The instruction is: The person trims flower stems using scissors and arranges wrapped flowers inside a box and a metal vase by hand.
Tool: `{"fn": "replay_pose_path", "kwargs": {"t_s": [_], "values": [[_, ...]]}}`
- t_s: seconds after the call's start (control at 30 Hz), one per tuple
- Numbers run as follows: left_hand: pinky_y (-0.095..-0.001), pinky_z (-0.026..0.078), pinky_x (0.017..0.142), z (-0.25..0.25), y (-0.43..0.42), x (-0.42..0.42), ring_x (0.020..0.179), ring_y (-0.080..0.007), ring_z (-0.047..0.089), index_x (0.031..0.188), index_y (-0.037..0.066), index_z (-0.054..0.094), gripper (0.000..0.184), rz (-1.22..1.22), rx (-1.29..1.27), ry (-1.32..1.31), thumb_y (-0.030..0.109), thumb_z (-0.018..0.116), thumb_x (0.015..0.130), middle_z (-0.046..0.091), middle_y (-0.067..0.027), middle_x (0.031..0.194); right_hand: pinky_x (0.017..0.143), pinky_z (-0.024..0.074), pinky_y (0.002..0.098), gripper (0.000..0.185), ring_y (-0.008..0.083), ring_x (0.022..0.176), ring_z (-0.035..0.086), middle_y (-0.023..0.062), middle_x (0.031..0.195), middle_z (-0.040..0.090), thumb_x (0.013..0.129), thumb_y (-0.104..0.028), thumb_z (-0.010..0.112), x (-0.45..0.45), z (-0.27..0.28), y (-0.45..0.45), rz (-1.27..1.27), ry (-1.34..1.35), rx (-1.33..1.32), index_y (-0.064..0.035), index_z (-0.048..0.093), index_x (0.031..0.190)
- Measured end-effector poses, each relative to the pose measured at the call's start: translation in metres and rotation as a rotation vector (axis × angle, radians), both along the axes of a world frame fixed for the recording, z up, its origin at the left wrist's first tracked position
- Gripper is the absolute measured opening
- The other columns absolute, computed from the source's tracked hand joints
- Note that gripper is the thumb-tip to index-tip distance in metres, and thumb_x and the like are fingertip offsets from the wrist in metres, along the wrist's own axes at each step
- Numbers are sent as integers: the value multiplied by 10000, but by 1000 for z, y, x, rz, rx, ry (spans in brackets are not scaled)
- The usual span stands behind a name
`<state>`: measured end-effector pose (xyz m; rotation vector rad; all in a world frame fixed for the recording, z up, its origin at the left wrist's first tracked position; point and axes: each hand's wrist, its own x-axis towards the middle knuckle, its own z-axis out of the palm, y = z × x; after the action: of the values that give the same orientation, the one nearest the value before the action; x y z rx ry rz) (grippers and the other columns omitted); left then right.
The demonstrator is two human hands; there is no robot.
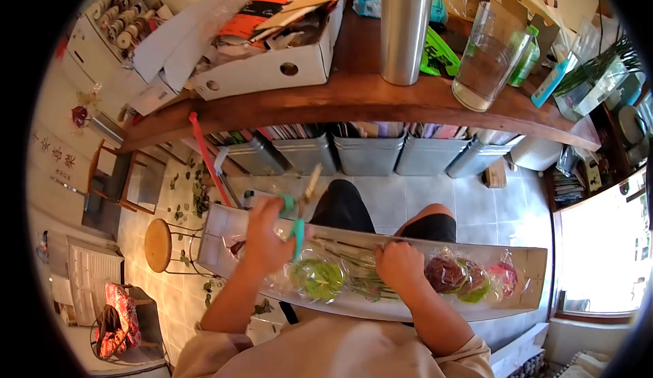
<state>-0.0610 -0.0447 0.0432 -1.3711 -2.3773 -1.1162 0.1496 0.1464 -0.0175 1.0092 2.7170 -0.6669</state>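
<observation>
A long white cardboard box (530, 279) lies across the person's lap, with flowers in clear plastic inside. My left hand (266, 238) is above the box's left part, closed round teal-handled scissors (298, 232), whose blades point up and away. My right hand (400, 266) is closed at the box's middle, over green stems (360, 269); what its fingers grip is hidden. Wrapped green blooms (318, 278) lie between the hands. Right of my right hand are dark red blooms (445, 274) and a pink one (503, 277).
Beyond the box stands a wooden table (367, 102) bearing a metal vase (403, 34), a glass vase (486, 58) and an open white carton (265, 75). Grey metal bins (371, 155) stand beneath. A red strap (207, 157) hangs at its left; a round stool (158, 245) stands left.
</observation>
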Motion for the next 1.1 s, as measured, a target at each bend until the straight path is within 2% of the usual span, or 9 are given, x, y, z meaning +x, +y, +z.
{"fn": "replay_pose_path", "kwargs": {"t_s": [0.1,0.33,0.53,0.63,0.77,0.83,0.9,1.0,1.1], "values": [[-440,544,776,55,29,-37,829,-381,660,971,-15,736,490,80,-237,17,361,933,728,664,-182,925,788,604,527,439,429,864,755,250,891,746,1007,-399,604,-4,-11,3,-24,9,-30,-8,775,905],[-496,557,659,81,182,-117,676,-421,722,682,-34,731,595,145,-496,-26,536,797,839,675,-265,665,821,593,550,399,465,862,737,278,903,735,952,-374,661,-2,-37,-3,-159,135,-84,8,750,881],[-496,548,875,54,267,-143,1035,-452,694,1103,-50,686,548,162,-398,-30,423,798,850,712,-295,1083,801,587,559,344,491,852,717,299,865,715,922,-324,683,4,-52,-2,-175,260,-104,11,726,857],[-468,558,831,33,254,-110,937,-405,698,1109,-11,687,380,16,-110,340,263,797,870,708,-206,1064,789,584,562,300,497,841,711,304,854,710,927,-276,675,17,-36,-2,-170,252,-113,12,719,853],[-334,562,730,35,178,-16,799,-235,696,1059,38,740,176,-483,-198,-152,40,761,885,719,-135,957,752,609,519,132,457,833,735,288,961,711,848,-57,645,36,-24,6,-114,282,-104,30,682,940],[-314,554,708,22,134,21,806,-193,711,1036,37,759,161,-698,-465,-310,104,779,891,724,-118,928,740,591,540,119,470,824,720,283,964,701,873,-63,648,40,-26,3,-151,343,-96,31,672,941],[-407,574,728,8,107,51,825,-316,720,1020,28,725,222,-739,-629,-447,231,739,934,719,-154,924,721,557,580,128,495,800,689,267,934,689,931,-108,663,43,-25,2,-210,406,-83,17,667,907],[-435,584,738,-38,92,77,836,-357,725,1025,-1,707,339,-535,-520,-163,324,745,935,720,-177,934,721,556,545,86,470,795,685,239,955,694,924,-69,663,43,3,6,-169,481,-80,10,682,954],[-479,592,757,-36,100,94,839,-380,735,1029,-34,685,523,-379,-761,-99,475,731,920,723,-216,919,748,547,494,119,431,853,681,202,957,698,914,-54,677,37,38,19,-154,772,105,0,697,1018]]}}
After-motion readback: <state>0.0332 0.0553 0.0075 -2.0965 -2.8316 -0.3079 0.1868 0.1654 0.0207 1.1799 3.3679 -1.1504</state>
